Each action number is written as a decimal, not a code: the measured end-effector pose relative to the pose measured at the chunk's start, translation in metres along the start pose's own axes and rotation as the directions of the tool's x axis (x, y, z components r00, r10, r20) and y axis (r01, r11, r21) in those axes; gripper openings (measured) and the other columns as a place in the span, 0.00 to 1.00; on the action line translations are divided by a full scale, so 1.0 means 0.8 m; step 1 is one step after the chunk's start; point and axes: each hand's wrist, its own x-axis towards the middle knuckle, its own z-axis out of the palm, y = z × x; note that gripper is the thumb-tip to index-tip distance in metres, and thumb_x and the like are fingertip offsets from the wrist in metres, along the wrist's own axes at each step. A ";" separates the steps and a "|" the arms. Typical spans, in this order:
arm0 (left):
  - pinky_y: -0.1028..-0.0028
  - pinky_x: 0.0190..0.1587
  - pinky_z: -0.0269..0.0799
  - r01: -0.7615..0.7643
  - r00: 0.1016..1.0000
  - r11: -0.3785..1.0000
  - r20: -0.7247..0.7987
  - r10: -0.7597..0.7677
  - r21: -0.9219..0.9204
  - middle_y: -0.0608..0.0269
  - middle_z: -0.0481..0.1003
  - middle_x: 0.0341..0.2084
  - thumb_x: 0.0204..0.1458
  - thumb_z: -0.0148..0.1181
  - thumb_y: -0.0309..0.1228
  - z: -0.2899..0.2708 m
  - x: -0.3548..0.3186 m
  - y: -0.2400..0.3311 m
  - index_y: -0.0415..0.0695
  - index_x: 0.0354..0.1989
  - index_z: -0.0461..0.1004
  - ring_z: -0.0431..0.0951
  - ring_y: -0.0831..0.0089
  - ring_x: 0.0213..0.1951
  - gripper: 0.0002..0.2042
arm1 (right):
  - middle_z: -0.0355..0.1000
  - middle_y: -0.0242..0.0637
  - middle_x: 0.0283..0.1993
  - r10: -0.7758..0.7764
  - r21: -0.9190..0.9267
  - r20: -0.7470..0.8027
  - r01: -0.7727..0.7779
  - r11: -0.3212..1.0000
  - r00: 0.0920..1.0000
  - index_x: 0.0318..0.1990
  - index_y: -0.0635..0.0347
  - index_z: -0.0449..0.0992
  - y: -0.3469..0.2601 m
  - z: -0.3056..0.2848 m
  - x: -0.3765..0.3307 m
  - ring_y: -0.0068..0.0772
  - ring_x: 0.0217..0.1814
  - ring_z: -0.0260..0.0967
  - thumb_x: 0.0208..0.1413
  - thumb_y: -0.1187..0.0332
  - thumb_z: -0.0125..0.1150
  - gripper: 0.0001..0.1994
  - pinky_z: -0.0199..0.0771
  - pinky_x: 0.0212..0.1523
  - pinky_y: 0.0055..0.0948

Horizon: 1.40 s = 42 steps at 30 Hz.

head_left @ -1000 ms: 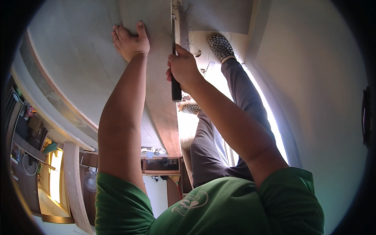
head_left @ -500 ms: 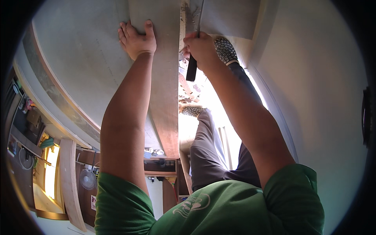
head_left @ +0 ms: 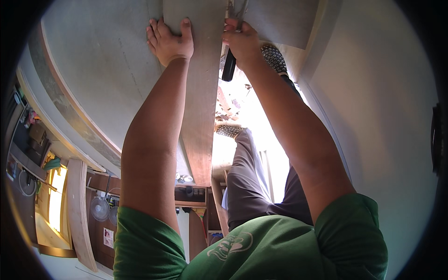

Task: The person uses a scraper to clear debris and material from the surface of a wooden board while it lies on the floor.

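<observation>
My left hand (head_left: 171, 43) lies flat on a large grey panel (head_left: 102, 74) and the long plank (head_left: 201, 107) on top of it. Its thumb is spread away from the fingers. To the right, just past the plank's edge, my right hand (head_left: 244, 43) is closed round a long tool with a black handle (head_left: 228, 67). The handle's butt points back toward me, and a narrow metal part (head_left: 242, 14) runs away from my fist. What the far end of the tool looks like is out of view.
Scraps and debris (head_left: 227, 103) litter the floor in the gap beside the plank. My feet in patterned footwear (head_left: 273, 59) stand there. A pale wall (head_left: 373, 116) rises on the right. A fan (head_left: 100, 208) and shelves are at the lower left.
My right hand and the tool have moved a little away from me. The plank and my left hand appear slightly shifted right and away in the picture.
</observation>
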 end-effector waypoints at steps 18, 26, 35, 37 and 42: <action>0.53 0.72 0.40 -0.005 1.000 1.000 -0.010 0.005 0.018 0.56 0.56 0.70 0.51 0.50 0.65 0.002 0.000 -0.003 0.45 0.65 0.62 0.49 0.57 0.72 0.41 | 0.72 0.35 0.32 0.072 0.089 0.081 -0.079 0.993 0.994 0.39 0.63 0.71 -0.007 -0.006 0.011 0.27 0.29 0.69 0.48 0.78 0.67 0.12 0.71 0.29 0.28; 0.53 0.72 0.40 -0.004 1.000 1.000 -0.011 0.004 0.011 0.56 0.56 0.70 0.51 0.49 0.65 0.002 -0.001 -0.002 0.45 0.65 0.61 0.48 0.58 0.72 0.41 | 0.74 0.36 0.33 0.122 0.173 0.158 -0.150 0.973 0.980 0.37 0.60 0.70 -0.007 -0.010 0.021 0.27 0.29 0.69 0.48 0.78 0.69 0.12 0.71 0.31 0.29; 0.54 0.72 0.40 0.002 1.000 1.000 0.005 -0.003 0.021 0.57 0.55 0.70 0.51 0.48 0.65 -0.001 0.000 -0.001 0.45 0.66 0.61 0.48 0.59 0.73 0.41 | 0.74 0.36 0.34 0.161 0.200 0.222 -0.206 0.958 0.962 0.37 0.58 0.71 -0.002 -0.019 0.030 0.29 0.33 0.72 0.48 0.78 0.68 0.12 0.74 0.34 0.31; 0.54 0.72 0.40 0.000 1.000 1.000 0.003 0.000 0.028 0.57 0.55 0.70 0.51 0.48 0.65 -0.001 0.000 -0.001 0.45 0.66 0.60 0.48 0.59 0.73 0.41 | 0.74 0.36 0.36 0.170 0.177 0.232 -0.213 0.961 0.958 0.38 0.57 0.71 -0.004 -0.020 0.029 0.29 0.36 0.72 0.49 0.78 0.67 0.12 0.77 0.37 0.31; 0.54 0.72 0.41 -0.013 1.000 0.999 -0.003 0.013 0.031 0.57 0.55 0.70 0.52 0.48 0.65 0.000 0.000 -0.002 0.45 0.66 0.60 0.48 0.59 0.72 0.41 | 0.74 0.36 0.35 0.143 0.171 0.209 -0.180 0.969 0.967 0.43 0.61 0.73 -0.001 -0.023 0.026 0.30 0.36 0.73 0.50 0.79 0.64 0.13 0.77 0.37 0.30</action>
